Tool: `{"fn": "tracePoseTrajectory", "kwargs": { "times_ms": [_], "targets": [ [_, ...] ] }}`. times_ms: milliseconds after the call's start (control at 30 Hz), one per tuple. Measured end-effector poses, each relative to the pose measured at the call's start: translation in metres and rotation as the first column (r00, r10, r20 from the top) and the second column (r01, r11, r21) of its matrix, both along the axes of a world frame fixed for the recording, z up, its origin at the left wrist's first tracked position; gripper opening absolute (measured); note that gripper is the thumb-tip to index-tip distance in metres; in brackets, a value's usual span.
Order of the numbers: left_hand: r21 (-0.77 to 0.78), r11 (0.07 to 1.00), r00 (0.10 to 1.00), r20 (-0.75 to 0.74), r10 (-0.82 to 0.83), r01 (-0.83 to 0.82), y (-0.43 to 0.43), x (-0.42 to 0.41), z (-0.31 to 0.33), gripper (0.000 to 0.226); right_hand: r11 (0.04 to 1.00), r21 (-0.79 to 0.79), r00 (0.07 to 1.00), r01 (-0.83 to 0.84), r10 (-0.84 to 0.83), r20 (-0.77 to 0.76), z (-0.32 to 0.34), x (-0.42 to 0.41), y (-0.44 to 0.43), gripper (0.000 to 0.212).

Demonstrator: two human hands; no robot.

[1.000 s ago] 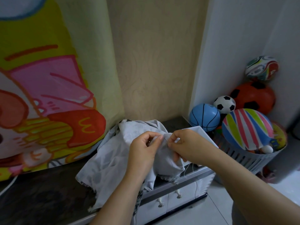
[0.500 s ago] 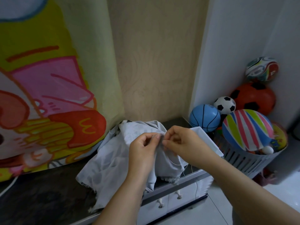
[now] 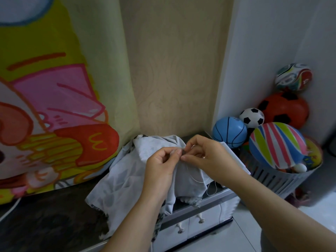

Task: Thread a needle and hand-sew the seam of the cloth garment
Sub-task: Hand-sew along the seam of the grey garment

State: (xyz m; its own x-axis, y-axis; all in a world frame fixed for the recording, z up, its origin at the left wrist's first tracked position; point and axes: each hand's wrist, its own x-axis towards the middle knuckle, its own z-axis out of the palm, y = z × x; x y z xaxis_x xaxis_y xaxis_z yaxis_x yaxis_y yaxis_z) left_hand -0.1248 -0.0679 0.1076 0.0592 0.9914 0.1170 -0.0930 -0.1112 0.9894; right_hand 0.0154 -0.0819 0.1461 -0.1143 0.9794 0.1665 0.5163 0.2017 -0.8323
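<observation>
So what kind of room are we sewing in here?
Probably a home, maybe a child's play corner: a slatted basket heaped with toy balls, a big cartoon print at left, and a low knobbed cabinet under the garment.

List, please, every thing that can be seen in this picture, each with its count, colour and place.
cloth garment: one, pale grey, heaped on the countertop
thread: one, white, trailing below the right hand
needle: too small to tell
countertop: one, dark, lower left
cartoon sheet: one, yellow, pink and red, left wall
cabinet: one, white, two knobs, under the countertop
basket: one, grey, slatted, right corner
blue ball: one, left of the pile
black-and-white ball: one, above the blue ball
orange-and-black ball: one, behind
striped ball: one, in the basket
multicoloured ball: one, topmost
left hand: one, pinches the garment
right hand: one, pinches the garment's fold
</observation>
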Motion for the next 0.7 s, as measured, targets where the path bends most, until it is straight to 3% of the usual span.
{"fn": "tracePoseTrajectory", "kwargs": {
  "times_ms": [67,133,200,267,367,500,700],
  "targets": [
    [0.019,1.0,1.0,-0.017,-0.01,0.011,-0.001,0.0,0.0,0.011,0.996,0.062,0.996,0.058,-0.062,0.062,-0.003,0.002,0.0,0.018],
    [0.023,1.0,0.999,-0.033,-0.02,0.021,-0.001,-0.002,-0.002,0.012,0.988,0.101,0.992,0.119,-0.122,0.028,0.003,0.006,-0.002,0.018],
    [0.026,0.999,0.998,-0.04,-0.039,0.04,-0.001,-0.004,-0.003,0.015,0.978,0.092,0.978,0.189,-0.196,0.072,0.008,0.012,0.002,0.03],
    [0.039,0.997,0.997,-0.043,-0.07,0.071,0.0,-0.004,-0.004,0.016,0.983,-0.031,0.977,0.179,-0.174,0.12,0.012,0.014,0.007,0.04],
    [0.058,0.989,0.99,-0.048,-0.133,0.136,-0.001,-0.004,-0.002,0.011,0.97,-0.235,0.998,0.068,-0.07,-0.003,0.015,0.01,0.009,0.025],
    [0.049,0.985,0.986,-0.036,-0.165,0.167,0.001,-0.006,-0.003,0.009,0.962,-0.264,0.991,0.073,-0.1,-0.09,0.023,0.007,0.012,0.012],
    [0.056,0.984,0.985,-0.04,-0.17,0.172,0.002,-0.008,-0.003,0.008,0.937,-0.347,0.999,0.046,-0.038,0.03,0.023,0.005,0.013,0.025]
  ]
}}
